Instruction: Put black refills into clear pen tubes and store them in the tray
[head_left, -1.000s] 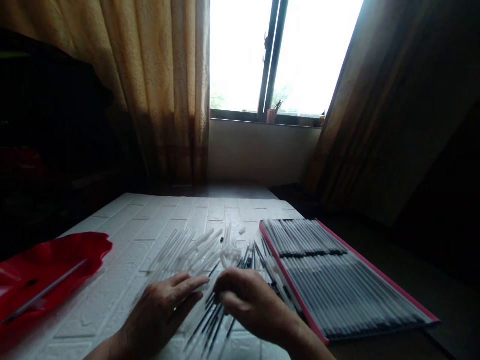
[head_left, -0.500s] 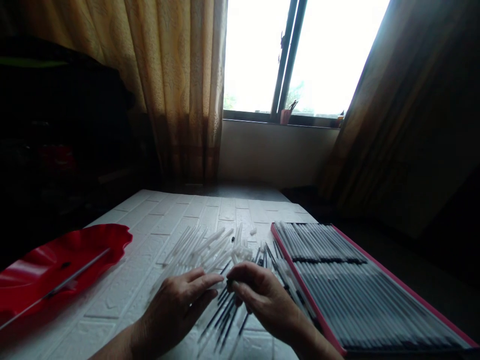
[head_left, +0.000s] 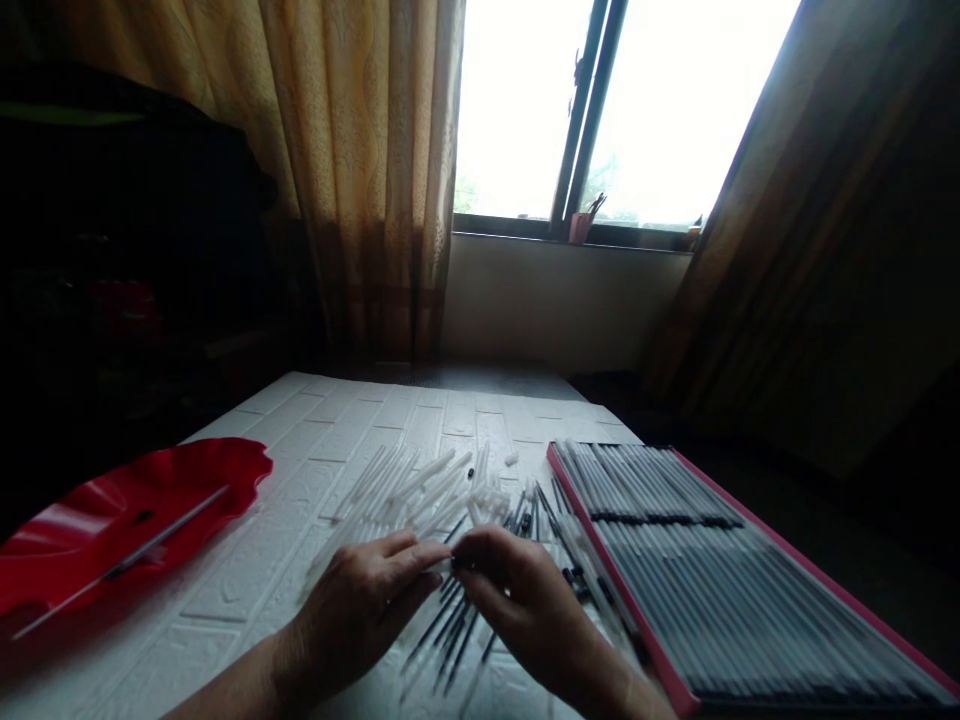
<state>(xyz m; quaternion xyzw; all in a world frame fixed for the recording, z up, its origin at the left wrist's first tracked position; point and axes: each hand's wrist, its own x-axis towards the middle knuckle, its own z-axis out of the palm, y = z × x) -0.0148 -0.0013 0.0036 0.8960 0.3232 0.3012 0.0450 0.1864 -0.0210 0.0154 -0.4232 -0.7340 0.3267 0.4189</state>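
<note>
My left hand [head_left: 367,600] and my right hand [head_left: 517,595] meet fingertip to fingertip above the middle of the table. Thumb and index finger are pinched together on each one, and whatever lies between them is too small and shaded to name. Beneath them fans out a bunch of thin dark rods [head_left: 451,640] that look like pen refills. Just past my fingers lies a loose pile of clear plastic tubes [head_left: 382,490]. A small black piece [head_left: 471,473] rests among the tubes.
At right stands a pink-edged box [head_left: 611,600] holding two rows of clear pen-like sticks [head_left: 735,600]. A red wavy-rimmed dish [head_left: 187,470] at left has a long thin stick [head_left: 172,530] across it. The table [head_left: 247,560] has a white brick pattern.
My hands have drawn slightly closer, so their fingertips now touch or nearly touch. The whole view has shifted a little; the dish, tubes and box look unmoved on the table.
</note>
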